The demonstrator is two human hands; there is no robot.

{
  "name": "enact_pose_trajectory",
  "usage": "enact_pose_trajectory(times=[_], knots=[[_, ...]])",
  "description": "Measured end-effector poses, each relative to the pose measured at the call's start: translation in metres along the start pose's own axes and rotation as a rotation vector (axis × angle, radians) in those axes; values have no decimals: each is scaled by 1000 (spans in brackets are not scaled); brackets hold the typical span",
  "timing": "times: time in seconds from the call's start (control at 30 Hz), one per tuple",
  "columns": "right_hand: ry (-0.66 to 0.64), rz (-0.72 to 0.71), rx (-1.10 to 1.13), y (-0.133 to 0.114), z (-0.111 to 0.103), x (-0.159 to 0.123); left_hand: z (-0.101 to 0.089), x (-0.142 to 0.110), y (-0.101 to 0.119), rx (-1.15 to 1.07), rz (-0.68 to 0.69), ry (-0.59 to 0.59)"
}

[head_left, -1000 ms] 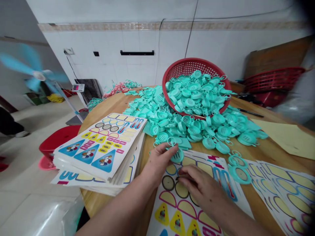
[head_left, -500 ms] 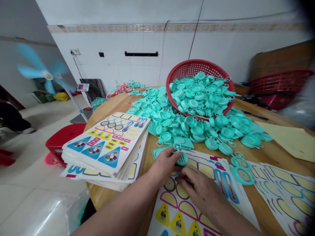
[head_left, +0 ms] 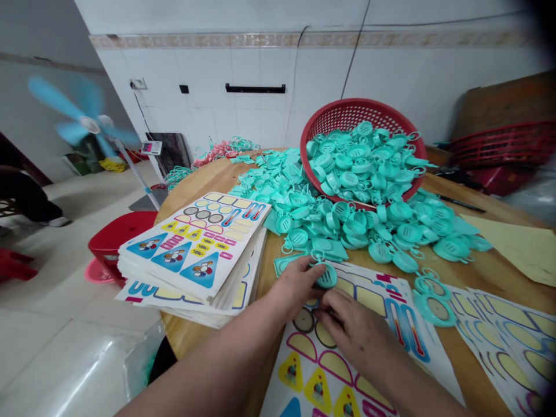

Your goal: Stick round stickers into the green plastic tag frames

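My left hand (head_left: 296,286) is closed on a teal round plastic piece (head_left: 328,277) with slots and a small loop, held just over a printed sticker sheet (head_left: 334,366). Close against it, my right hand (head_left: 358,325) has its thumb and fingers pinched together at the sheet's round stickers. Whatever those fingertips hold is hidden. Beyond my left hand lies a flat teal rectangular piece (head_left: 283,264). To the right of the sheet's upper part rests a teal piece with a brown round face (head_left: 436,308), beside a similar one.
A tilted red basket (head_left: 313,124) spills teal pieces (head_left: 299,200) across the round wooden table (head_left: 186,211). At left stands a thick stack of sticker sheets (head_left: 197,237); more sheets (head_left: 512,341) fan out at right. A yellow paper (head_left: 512,240) and a black pen (head_left: 461,203) lie beyond.
The view has shifted slightly, so the scene sits a little farther right. Both hands keep almost the same pose around the teal piece.
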State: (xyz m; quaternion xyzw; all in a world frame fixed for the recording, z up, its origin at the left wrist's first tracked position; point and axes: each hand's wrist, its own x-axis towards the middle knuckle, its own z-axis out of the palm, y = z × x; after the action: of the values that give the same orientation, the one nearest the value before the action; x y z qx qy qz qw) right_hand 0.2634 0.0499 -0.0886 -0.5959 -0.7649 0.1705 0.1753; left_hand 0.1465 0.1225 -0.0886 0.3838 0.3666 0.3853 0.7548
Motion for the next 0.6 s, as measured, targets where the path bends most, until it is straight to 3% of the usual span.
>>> enact_pose_trajectory(times=[0.17,0.47,0.6], knots=[[-47,25,95,-1,-2,-2,0,-2,2,7,-22,3],[-24,2,-35,-1,0,-2,3,1,1,22,-23,16],[21,-14,-7,12,2,-7,3,0,2,66,-28,63]])
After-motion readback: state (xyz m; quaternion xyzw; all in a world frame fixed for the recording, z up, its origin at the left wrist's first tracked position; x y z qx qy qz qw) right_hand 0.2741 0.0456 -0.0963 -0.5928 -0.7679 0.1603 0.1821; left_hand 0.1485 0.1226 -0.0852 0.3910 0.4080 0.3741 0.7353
